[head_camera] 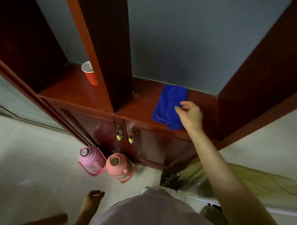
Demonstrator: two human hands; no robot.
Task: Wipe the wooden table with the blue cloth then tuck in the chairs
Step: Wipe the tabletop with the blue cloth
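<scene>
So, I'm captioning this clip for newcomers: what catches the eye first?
The blue cloth lies on the red-brown cabinet's shelf, the right hand hovering over its right side. A pink flask and a salmon flask stand on the floor, and a red paper cup sits in the left compartment.

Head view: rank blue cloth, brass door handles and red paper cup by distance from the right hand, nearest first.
1. blue cloth: on the shelf, at the fingertips of the right hand.
2. brass door handles: on the cabinet doors, below and left of the hand.
3. red paper cup: in the left shelf compartment, past the divider.
</scene>
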